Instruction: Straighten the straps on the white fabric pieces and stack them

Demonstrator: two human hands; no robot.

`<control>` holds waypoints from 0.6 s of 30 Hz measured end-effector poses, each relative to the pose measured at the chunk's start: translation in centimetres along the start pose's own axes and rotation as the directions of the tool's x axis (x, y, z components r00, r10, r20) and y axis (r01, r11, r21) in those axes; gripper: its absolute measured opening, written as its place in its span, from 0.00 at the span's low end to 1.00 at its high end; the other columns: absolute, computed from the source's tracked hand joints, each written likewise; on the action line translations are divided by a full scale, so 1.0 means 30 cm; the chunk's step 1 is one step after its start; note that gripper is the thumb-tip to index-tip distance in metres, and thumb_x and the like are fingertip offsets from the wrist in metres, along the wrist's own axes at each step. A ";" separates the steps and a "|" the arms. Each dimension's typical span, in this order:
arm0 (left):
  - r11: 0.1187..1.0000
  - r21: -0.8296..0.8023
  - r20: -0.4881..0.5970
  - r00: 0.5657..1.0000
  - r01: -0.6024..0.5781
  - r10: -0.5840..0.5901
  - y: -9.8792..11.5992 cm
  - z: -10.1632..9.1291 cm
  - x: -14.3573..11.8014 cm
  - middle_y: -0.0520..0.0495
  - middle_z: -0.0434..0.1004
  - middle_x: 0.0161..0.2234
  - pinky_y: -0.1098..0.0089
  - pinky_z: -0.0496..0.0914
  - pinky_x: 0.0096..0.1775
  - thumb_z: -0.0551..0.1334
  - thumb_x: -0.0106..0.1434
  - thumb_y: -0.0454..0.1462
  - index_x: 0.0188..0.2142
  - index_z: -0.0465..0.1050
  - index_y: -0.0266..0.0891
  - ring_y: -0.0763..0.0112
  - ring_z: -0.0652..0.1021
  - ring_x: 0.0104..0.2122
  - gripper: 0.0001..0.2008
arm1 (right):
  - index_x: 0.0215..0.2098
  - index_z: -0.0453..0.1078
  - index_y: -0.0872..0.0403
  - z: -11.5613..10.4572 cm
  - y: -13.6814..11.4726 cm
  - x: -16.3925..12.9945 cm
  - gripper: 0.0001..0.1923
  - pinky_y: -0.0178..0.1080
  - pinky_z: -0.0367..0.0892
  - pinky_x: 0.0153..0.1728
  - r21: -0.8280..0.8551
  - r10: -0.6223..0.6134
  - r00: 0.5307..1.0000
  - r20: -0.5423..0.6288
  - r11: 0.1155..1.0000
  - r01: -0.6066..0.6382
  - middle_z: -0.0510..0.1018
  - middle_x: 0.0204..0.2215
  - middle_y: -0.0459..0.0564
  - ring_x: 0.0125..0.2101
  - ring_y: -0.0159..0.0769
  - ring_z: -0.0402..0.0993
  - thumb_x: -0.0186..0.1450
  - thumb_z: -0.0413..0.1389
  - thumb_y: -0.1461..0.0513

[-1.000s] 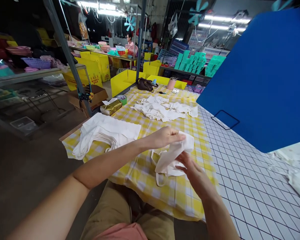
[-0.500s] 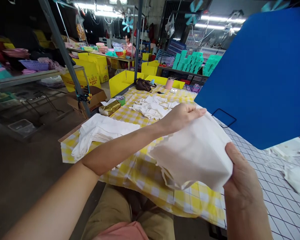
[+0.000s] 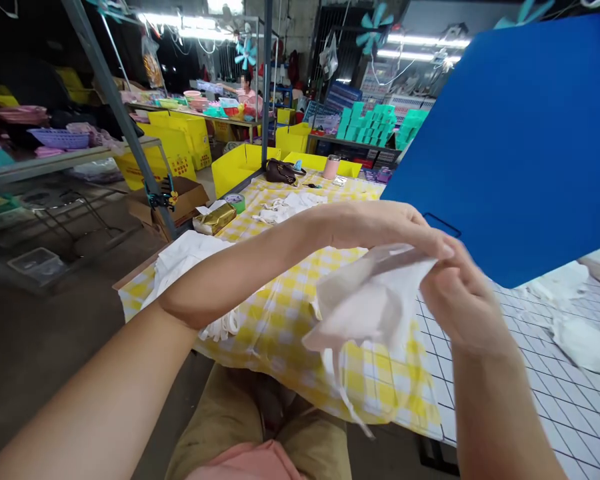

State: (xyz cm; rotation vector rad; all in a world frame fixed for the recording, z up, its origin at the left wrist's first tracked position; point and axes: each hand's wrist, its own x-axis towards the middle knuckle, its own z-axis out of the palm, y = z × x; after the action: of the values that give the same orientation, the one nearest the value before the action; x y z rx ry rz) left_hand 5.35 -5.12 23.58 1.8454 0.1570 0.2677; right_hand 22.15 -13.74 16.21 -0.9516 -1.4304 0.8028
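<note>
Both hands meet right of the frame's centre, above the near edge of the table (image 3: 280, 313), and hold a small white cloth bag (image 3: 365, 310) up in the air. The left hand (image 3: 380, 223) reaches in from the lower left, its fingers closed in a pinch on the bag's top edge. The right hand (image 3: 460, 300) comes up from the lower right with its fingers curled shut on the same edge, the two hands touching or nearly so.

The bag looks very light and quite soft: it sags, creases and folds under its own weight, so it will not keep a shape unless both hands stretch it. The weave seems matte, not slippery, and nothing about it looks fragile. The seamed top edge and the corners are the sound places to grip; a pinch in the middle of the panel would only bunch it up. The thin strap (image 3: 347, 400) hangs loose and could catch on something.

As held, the bag is crumpled, so its axis is rough. It runs from the pinched edge at the upper right down to the lower left, with the strap trailing toward the bottom of the frame. I cannot tell which way the opening faces.

At centre left, a stack of white cloth (image 3: 185, 257) lies on the yellow check. More cloth pieces (image 3: 290, 207) lie farther back, above centre. A blue board (image 3: 520, 140) fills the upper right.
</note>
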 end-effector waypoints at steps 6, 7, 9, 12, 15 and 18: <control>0.965 0.256 -0.099 0.995 0.055 -0.031 0.036 -0.038 -0.104 0.53 0.65 0.16 0.76 0.62 0.22 0.65 0.52 0.40 0.16 0.68 0.35 0.78 0.68 0.19 0.14 | 0.36 0.74 0.52 0.052 0.087 0.007 0.15 0.40 0.71 0.32 -0.010 0.268 0.861 0.433 0.956 -0.293 0.78 0.32 0.48 0.33 0.37 0.75 0.54 0.60 0.53; 0.961 0.270 -0.136 0.990 0.063 -0.027 0.040 -0.053 -0.129 0.53 0.65 0.16 0.76 0.62 0.23 0.64 0.53 0.40 0.16 0.68 0.34 0.78 0.67 0.20 0.14 | 0.34 0.75 0.52 0.043 0.094 -0.003 0.12 0.39 0.71 0.31 -0.039 0.296 0.828 0.476 0.948 -0.317 0.78 0.29 0.47 0.31 0.36 0.75 0.54 0.60 0.55; 0.956 0.280 -0.226 0.974 0.083 -0.018 0.041 -0.087 -0.180 0.53 0.65 0.17 0.76 0.63 0.24 0.63 0.54 0.42 0.18 0.69 0.34 0.78 0.68 0.20 0.14 | 0.28 0.75 0.52 0.020 0.101 -0.021 0.06 0.38 0.70 0.30 -0.113 0.325 0.772 0.546 0.942 -0.316 0.77 0.25 0.44 0.28 0.34 0.74 0.55 0.60 0.58; 0.960 0.256 -0.348 0.937 0.115 -0.020 0.026 -0.142 -0.260 0.52 0.67 0.18 0.75 0.65 0.26 0.63 0.55 0.44 0.20 0.70 0.34 0.77 0.70 0.22 0.15 | 0.27 0.75 0.53 -0.014 0.105 -0.040 0.05 0.36 0.69 0.29 -0.241 0.347 0.697 0.627 0.938 -0.250 0.77 0.25 0.44 0.28 0.33 0.72 0.56 0.58 0.60; 0.969 0.203 -0.405 0.913 0.143 -0.050 -0.006 -0.191 -0.341 0.51 0.69 0.19 0.73 0.66 0.28 0.63 0.53 0.48 0.21 0.71 0.35 0.73 0.72 0.25 0.17 | 0.29 0.76 0.51 -0.034 0.104 -0.062 0.06 0.37 0.69 0.30 -0.345 0.380 0.626 0.681 0.920 -0.184 0.77 0.28 0.45 0.29 0.33 0.72 0.58 0.57 0.60; 0.983 0.159 -0.392 0.920 0.097 -0.028 -0.042 -0.224 -0.423 0.50 0.71 0.21 0.71 0.67 0.30 0.66 0.46 0.53 0.22 0.73 0.36 0.72 0.73 0.26 0.21 | 0.30 0.77 0.49 -0.050 0.087 -0.091 0.06 0.38 0.70 0.31 -0.442 0.413 0.656 0.631 0.887 -0.133 0.78 0.29 0.46 0.30 0.35 0.73 0.57 0.58 0.59</control>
State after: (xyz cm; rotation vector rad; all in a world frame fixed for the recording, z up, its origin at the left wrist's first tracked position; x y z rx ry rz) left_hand -8.60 -1.63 22.89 1.9394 0.5294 0.5919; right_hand 23.86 -15.14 12.81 -1.2332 -2.2065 1.2633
